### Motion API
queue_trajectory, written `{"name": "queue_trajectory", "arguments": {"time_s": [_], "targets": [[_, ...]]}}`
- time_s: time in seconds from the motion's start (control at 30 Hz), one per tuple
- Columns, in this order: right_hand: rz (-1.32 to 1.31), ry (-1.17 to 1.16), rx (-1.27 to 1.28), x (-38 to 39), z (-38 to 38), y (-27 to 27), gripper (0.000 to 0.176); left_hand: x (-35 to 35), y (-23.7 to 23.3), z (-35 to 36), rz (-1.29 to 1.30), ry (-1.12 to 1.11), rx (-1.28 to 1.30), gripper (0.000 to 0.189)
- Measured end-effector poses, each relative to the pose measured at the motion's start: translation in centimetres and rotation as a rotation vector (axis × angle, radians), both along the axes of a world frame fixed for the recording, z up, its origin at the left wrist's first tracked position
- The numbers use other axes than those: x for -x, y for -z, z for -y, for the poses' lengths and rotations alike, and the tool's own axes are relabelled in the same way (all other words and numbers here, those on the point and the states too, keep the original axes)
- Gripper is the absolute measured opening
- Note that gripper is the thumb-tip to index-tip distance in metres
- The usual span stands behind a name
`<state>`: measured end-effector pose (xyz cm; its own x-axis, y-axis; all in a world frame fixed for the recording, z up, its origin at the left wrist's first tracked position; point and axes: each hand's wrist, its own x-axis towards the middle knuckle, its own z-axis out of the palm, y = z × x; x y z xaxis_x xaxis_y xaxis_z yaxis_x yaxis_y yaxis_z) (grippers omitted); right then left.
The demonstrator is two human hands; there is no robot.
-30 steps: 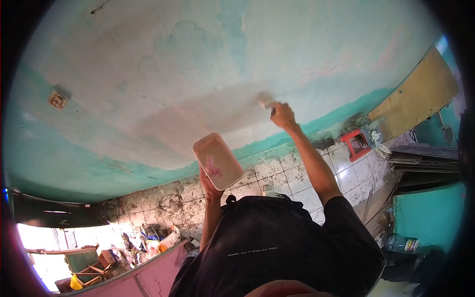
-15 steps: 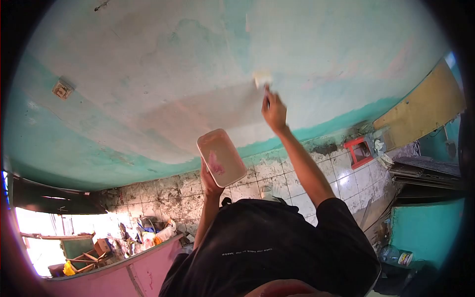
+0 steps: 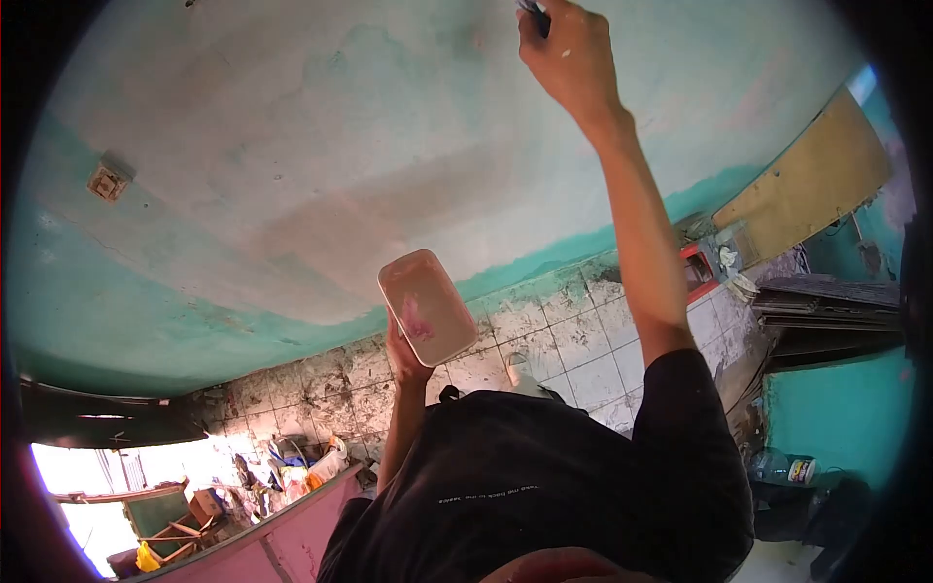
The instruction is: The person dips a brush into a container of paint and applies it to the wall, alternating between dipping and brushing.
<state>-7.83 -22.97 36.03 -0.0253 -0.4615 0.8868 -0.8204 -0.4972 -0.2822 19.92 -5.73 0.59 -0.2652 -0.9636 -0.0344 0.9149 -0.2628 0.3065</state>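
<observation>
My left hand [image 3: 406, 355] grips a pale pink rectangular tray [image 3: 428, 306] from below; a darker pink smear shows inside it. My right hand [image 3: 573, 58] is raised high against the patchy teal-and-whitish wall [image 3: 292, 146], closed on a dark tool handle [image 3: 535, 8] whose working end is cut off by the frame's top edge. A smoother pinkish-grey coated patch [image 3: 389, 214] lies on the wall between the two hands. My black shirt [image 3: 535, 486] fills the bottom of the view.
A square switch box [image 3: 105, 182] sits on the wall at left. Below the teal band are dirty white tiles [image 3: 573, 340], a red frame [image 3: 695, 272], a yellow board [image 3: 807, 185] and a plastic bottle [image 3: 787, 469]. Clutter [image 3: 292, 466] lies beside a pink surface [image 3: 301, 534].
My right hand has swept upward along the wall with its tool, from the patch's edge to the frame's top. The tray in my left hand has stayed nearly still.
</observation>
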Motion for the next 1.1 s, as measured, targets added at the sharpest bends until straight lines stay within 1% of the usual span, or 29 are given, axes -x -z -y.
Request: {"name": "queue_trajectory", "arguments": {"time_s": [0.03,0.07,0.1,0.13,0.17,0.2,0.23,0.3,0.33,0.37,0.4,0.43,0.47,0.5,0.53,0.6,0.63,0.67,0.73,0.77,0.8,0.87,0.9,0.93,0.97,1.0,1.03,1.07,1.1], "targets": [[0.002,0.049,-0.048,-0.5,0.4,1.4,0.018,-0.1,-0.3,-0.2,-0.004,0.001,0.003,0.06],[0.006,0.098,-0.097,-1.0,1.2,4.5,0.021,-0.2,-0.7,-0.5,0.091,-0.049,-0.016,0.059],[-0.028,0.113,-0.113,-1.1,2.8,9.3,0.027,-0.1,-1.4,-0.8,0.187,-0.099,-0.034,0.059],[-0.063,0.197,-0.045,-1.8,3.6,14.4,0.036,0.0,-2.6,-1.1,0.186,-0.098,-0.032,0.059],[-0.068,0.181,-0.016,-1.8,3.8,19.8,0.042,0.3,-4.1,-1.6,0.195,-0.141,-0.14,0.058],[-0.022,0.193,-0.206,-2.3,2.3,23.1,0.04,0.5,-5.0,-1.6,0.201,-0.188,-0.244,0.058],[-0.004,0.181,-0.372,-2.1,1.8,26.4,0.038,0.4,-5.2,-1.6,0.204,-0.191,-0.242,0.058],[-0.093,0.186,-0.577,-1.0,0.8,31.1,0.036,-0.4,-5.4,-1.9,0.167,-0.244,-0.219,0.056],[-0.084,0.191,-0.581,0.1,0.7,32.9,0.036,-1.3,-4.2,-2.1,0.176,-0.236,-0.221,0.056],[-0.091,0.101,-0.615,1.3,0.8,34.4,0.038,-2.6,-1.8,-2.1,0.179,-0.201,-0.129,0.055],[-0.098,0.014,-0.641,2.0,1.3,34.7,0.04,-3.6,-0.3,-2.1,0.18,-0.163,-0.031,0.054],[-0.064,0.011,-0.887,2.1,1.3,32.0,0.042,-4.4,0.1,-2.4,0.184,-0.148,-0.016,0.054],[-0.06,0.027,-0.859,2.3,1.1,29.2,0.042,-4.8,0.5,-2.3,0.112,-0.119,-0.008,0.053],[0.102,-0.076,-0.812,1.9,-0.1,26.2,0.041,-5.0,0.6,-2.0,0.04,-0.09,-0.003,0.052],[0.26,-0.182,-0.766,1.5,-1.4,23.2,0.04,-4.8,0.0,-2.0,0.034,-0.081,0.013,0.052],[0.521,-0.39,-0.662,0.7,-4.1,15.3,0.035,-3.9,-2.1,-3.0,0.163,-0.207,-0.114,0.053],[0.303,-0.292,-0.478,1.6,-3.1,13.1,0.036,-3.8,-2.4,-3.4,0.083,-0.177,-0.154,0.054],[0.088,-0.195,-0.295,2.6,-1.6,10.7,0.036,-3.9,-1.8,-3.4,0.076,-0.178,-0.15,0.054],[0.091,-0.083,-0.208,2.1,-1.8,3.4,0.035,-4.4,-0.1,-2.9,0.027,-0.1,-0.105,0.056],[0.004,-0.027,-0.023,2.3,-0.9,0.5,0.033,-4.4,0.0,-3.0,0.024,-0.101,-0.103,0.056],[-0.082,0.029,0.162,2.3,-0.1,-1.5,0.031,-4.4,0.0,-3.0,0.03,-0.088,-0.074,0.057],[-0.086,0.068,0.203,0.8,0.1,-3.5,0.032,-4.0,-0.6,-2.9,0.033,-0.077,-0.043,0.057],[-0.09,0.106,0.241,0.4,0.3,-4.0,0.034,-3.6,-1.6,-3.0,0.053,-0.086,-0.065,0.059],[-0.161,0.183,0.182,0.6,2.0,-2.3,0.033,-3.3,-2.1,-2.9,0.073,-0.096,-0.088,0.06],[-0.232,0.259,0.124,0.8,4.2,1.0,0.032,-3.3,-1.7,-2.9,0.069,-0.1,-0.085,0.06],[-0.154,0.221,0.1,-0.2,4.6,4.6,0.035,-3.5,-0.8,-2.7,0.094,-0.092,-0.09,0.061],[-0.131,0.18,0.134,-0.6,4.9,9.1,0.037,-3.8,-0.3,-2.4,0.122,-0.085,-0.094,0.061],[-0.116,0.194,0.082,-1.1,4.5,13.2,0.039,-3.9,-0.2,-2.2,0.129,-0.087,-0.088,0.061],[-0.11,0.198,-0.052,-1.4,3.5,16.9,0.04,-3.9,-0.1,-2.2,0.084,-0.093,-0.108,0.062]]}}
